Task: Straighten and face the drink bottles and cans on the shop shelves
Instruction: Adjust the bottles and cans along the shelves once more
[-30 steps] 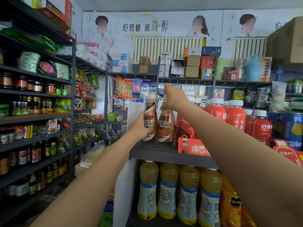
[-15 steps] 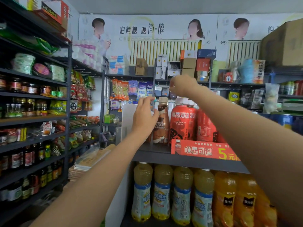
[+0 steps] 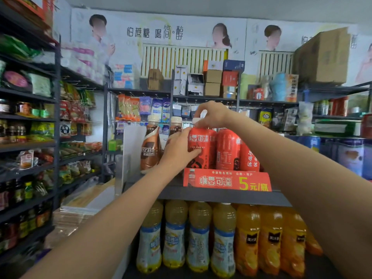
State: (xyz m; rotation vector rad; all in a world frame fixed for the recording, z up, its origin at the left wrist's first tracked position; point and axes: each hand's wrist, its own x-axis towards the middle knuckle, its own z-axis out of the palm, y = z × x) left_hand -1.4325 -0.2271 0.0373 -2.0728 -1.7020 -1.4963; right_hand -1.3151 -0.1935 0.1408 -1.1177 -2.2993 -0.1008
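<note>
Shop shelf: both hands hold red bottle, L body, R cap.

Coffee bottles at left end of upper shelf, soda bottles just right of them, price sign on shelf edge before soda bottles, juice bottles on tier below, left hand on leftmost soda bottle's side, right hand on its cap.

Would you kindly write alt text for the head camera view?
Both hands hold a red bottle on a shop shelf: the left hand grips its body, the right hand pinches its cap. Coffee bottles stand left; yellow and orange drinks fill the shelf below.
</note>
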